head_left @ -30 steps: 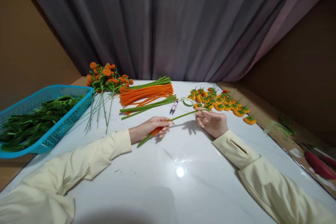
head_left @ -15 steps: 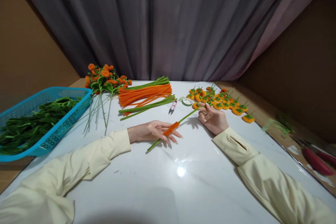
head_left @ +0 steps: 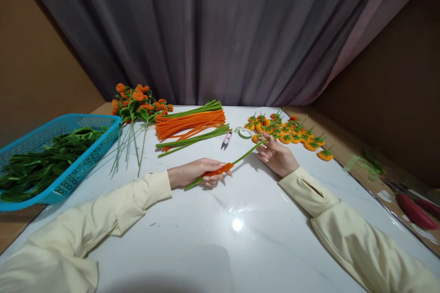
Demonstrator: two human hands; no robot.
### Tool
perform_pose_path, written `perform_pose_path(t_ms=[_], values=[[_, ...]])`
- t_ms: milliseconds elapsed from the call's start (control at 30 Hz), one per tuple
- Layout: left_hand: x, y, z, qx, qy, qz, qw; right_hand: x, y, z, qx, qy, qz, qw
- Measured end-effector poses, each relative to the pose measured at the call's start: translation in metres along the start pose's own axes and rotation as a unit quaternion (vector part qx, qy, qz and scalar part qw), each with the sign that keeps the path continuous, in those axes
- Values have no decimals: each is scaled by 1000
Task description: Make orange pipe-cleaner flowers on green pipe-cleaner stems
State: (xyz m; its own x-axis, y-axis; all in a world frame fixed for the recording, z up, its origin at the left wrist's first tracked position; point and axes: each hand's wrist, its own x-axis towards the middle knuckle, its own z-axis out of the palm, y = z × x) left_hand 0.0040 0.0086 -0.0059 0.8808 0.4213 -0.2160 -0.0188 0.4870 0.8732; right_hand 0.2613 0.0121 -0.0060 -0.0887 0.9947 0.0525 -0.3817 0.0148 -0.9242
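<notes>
A green pipe cleaner [head_left: 248, 152] slants above the white table, with an orange pipe cleaner [head_left: 225, 168] coiled tightly around its lower part. My left hand [head_left: 195, 170] is closed around the coil, thumb on top and fingertips beneath. The stem's lower end pokes out below that hand. Farther right, my right hand [head_left: 277, 155] pinches the upper end of the green stem between thumb and fingers. Beyond the hands lie a bundle of orange pipe cleaners [head_left: 189, 123], loose green ones [head_left: 195, 137], small pink thread snips [head_left: 226, 140] and a roll of tape [head_left: 245, 133].
A blue basket [head_left: 85, 158] of green leaves stands at left. Orange flowers with stems [head_left: 137, 98] lie behind it. Several orange-yellow flower heads [head_left: 295, 135] sit at back right. Red-handled pliers [head_left: 414, 210] lie beyond the table's right edge. A grey curtain [head_left: 220, 32] hangs behind.
My left fingers, spread under the orange coil before, have closed around it. The stem's lower end has swung left and up, so it lies flatter. My right hand stays at the upper end.
</notes>
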Motion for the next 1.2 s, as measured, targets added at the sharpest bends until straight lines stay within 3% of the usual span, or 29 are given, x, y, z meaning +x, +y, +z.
perform_pose_path(t_ms=[167, 367, 500, 633, 700, 733, 833, 900, 967, 1033, 1067, 1200], values=[[2, 0, 1, -61, 18, -3, 998, -4, 4, 0, 5, -66, 11, 998], [5, -2, -1, -111, 59, 1, 992, -15, 3, 15, -97, -160, 5, 982], [7, -4, -2, -103, 91, 26, 990, -23, 3, 30, -206, -205, -9, 957], [8, -4, -4, -94, 108, 34, 989, -29, 6, 40, -288, -259, -91, 918], [8, -4, -4, -87, 112, 28, 989, -32, 8, 43, -342, -294, -175, 875], [7, -4, -4, -80, 114, 24, 990, -33, 8, 45, -381, -309, -230, 840], [6, -2, -2, -48, 114, 13, 992, -40, 9, 51, -526, -318, -381, 691], [5, -1, 1, -25, 113, 9, 993, -46, 10, 58, -595, -312, -441, 596], [3, 1, 3, 2, 111, 4, 994, -51, 10, 65, -617, -326, -480, 532], [1, 4, 6, 32, 98, -19, 994, -57, 11, 73, -620, -343, -496, 502], [0, 5, 6, 45, 85, -37, 995, -59, 12, 76, -615, -353, -498, 500], [-5, 10, 5, 87, 9, -99, 991, -67, 18, 84, -579, -379, -495, 526]])
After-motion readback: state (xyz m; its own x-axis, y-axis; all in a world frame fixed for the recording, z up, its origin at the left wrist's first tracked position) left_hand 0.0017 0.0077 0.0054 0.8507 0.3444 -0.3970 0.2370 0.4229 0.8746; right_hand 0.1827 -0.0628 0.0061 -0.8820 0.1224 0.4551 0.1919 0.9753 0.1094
